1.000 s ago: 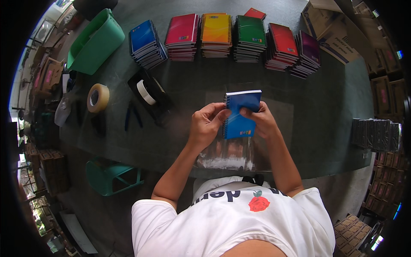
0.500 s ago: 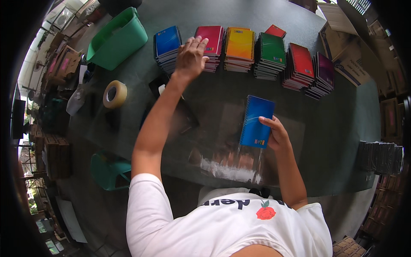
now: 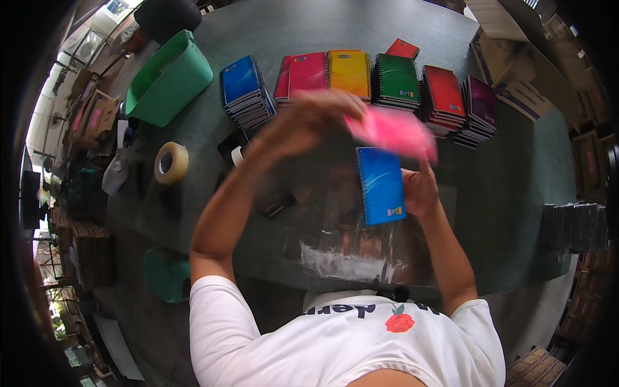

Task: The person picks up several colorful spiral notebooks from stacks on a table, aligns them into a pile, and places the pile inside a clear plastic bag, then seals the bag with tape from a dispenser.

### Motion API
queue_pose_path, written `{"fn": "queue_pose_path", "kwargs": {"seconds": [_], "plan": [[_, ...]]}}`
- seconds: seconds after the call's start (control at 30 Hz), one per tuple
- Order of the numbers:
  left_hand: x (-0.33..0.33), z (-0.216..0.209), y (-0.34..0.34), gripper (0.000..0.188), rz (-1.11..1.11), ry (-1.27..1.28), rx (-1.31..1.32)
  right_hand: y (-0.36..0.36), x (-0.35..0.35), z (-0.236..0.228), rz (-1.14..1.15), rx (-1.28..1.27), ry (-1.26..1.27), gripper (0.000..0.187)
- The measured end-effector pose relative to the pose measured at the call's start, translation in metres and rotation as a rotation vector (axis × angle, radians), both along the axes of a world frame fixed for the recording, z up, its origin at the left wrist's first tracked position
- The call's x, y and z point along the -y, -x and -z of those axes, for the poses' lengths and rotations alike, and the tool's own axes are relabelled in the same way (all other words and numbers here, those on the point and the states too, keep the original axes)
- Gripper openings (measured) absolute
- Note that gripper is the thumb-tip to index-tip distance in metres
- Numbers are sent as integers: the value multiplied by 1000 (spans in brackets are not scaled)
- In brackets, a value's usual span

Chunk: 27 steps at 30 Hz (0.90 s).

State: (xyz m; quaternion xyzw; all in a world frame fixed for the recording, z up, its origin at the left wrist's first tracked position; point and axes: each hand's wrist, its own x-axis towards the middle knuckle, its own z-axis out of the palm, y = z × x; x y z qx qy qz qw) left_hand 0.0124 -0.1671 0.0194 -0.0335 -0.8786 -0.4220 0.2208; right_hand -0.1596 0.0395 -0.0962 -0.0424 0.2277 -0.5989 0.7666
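Note:
My left hand [image 3: 332,106], smeared by motion, grips a pink spiral notebook [image 3: 394,132] by its left end. That pink notebook is blurred and hangs tilted just above a blue spiral notebook [image 3: 380,187]. My right hand [image 3: 422,190] holds the blue notebook by its right edge, thumb raised close to the pink one. Beyond my hands stand stacks of spiral notebooks in a row: a blue stack [image 3: 241,84], a pink stack [image 3: 303,72], a yellow stack [image 3: 349,69], a green stack [image 3: 397,77], a red stack [image 3: 443,90] and a purple stack [image 3: 481,103].
Clear plastic bags [image 3: 348,259] lie at the table's near edge. On the left are a tape roll [image 3: 171,162], a black tape dispenser [image 3: 235,155] and a green bin [image 3: 169,80]. A cardboard box [image 3: 516,74] stands far right, wrapped dark bundles [image 3: 576,226] nearer right.
My left hand has come off the pink stack and swung right with a pink notebook in it. The blue notebook stays in my right hand, whose thumb has lifted off its cover.

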Motion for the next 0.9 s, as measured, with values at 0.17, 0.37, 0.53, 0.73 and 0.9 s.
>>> {"fn": "queue_pose_path", "kwargs": {"seconds": [0.17,0.37,0.53,0.73,0.9], "plan": [[4,50,24,47,-130,324,-3,9,-11,3,-100,-369,82,46],[72,77,4,28,-681,654,285,5,-16,11,78,-199,-43,35],[27,17,12,29,-542,-115,-294,24,-12,7,105,-237,-127,37],[-19,60,48,37,100,437,81,24,-10,-3,22,-400,-29,41],[44,93,67,27,-559,869,-105,25,-14,5,70,-436,-168,34]]}}
